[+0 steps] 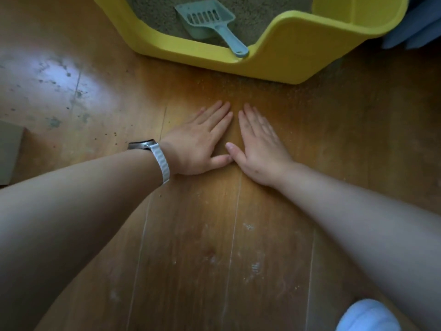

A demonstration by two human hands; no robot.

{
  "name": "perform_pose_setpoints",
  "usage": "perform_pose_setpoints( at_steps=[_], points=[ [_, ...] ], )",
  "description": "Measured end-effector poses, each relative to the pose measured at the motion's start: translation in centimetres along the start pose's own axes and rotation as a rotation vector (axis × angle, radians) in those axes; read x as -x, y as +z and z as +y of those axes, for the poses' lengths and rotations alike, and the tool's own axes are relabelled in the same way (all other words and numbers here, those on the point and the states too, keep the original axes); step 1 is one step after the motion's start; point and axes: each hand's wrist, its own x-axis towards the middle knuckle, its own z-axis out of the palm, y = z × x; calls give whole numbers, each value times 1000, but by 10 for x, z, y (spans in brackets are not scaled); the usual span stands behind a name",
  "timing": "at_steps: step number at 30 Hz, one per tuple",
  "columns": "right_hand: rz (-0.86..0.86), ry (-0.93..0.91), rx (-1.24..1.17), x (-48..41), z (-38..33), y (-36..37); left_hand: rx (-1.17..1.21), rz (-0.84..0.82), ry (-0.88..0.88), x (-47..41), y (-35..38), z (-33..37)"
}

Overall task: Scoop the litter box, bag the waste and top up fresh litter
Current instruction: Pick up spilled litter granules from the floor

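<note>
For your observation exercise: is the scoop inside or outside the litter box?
Inside: the scoop lies on the litter, handle resting on the yellow litter box rim.

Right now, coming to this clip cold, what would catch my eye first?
Two bare hands pressed flat on the wooden floor at centre: the left hand, with a white-strapped watch on its wrist, and the right hand, thumbs touching. Just beyond them sits the bright yellow plastic litter box, with a grey-blue slotted plastic scoop lying on the litter, its handle resting on the low front rim. Spilled grains dot the floor between.
</note>
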Motion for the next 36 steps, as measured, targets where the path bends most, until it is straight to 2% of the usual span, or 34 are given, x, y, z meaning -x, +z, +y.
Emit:
perform_pose_setpoints(
  at_steps=[4,11,13,15,17,20,23,26,32,34,36],
  points=[
    [-39,-70,-20,16,-5,6,-38,-35,133,11,3,2],
    [-103,-201,-114,57,-13,24,35,-107,188,60,17,18],
    [-74,-211,-154,66,-9,23,67,-113,188,74,17,19],
    [36,-109,-176,69,-1,18,105,-55,110,83,10,18],
    [125,70,-151,64,14,12,141,16,-71,87,2,12],
    [84,296,-72,54,38,6,86,41,-338,88,-1,-4],
    [11,322,1,50,42,7,37,3,-464,87,4,-10],
    [-46,182,19,47,22,11,70,-26,-398,79,6,-1],
    [-126,-168,35,54,-20,26,33,-79,1,65,16,29],
    [-119,-214,-59,61,-16,23,71,-98,40,70,18,34],
    [-56,-178,-151,65,-6,16,114,-72,40,79,16,34]
  ],
)
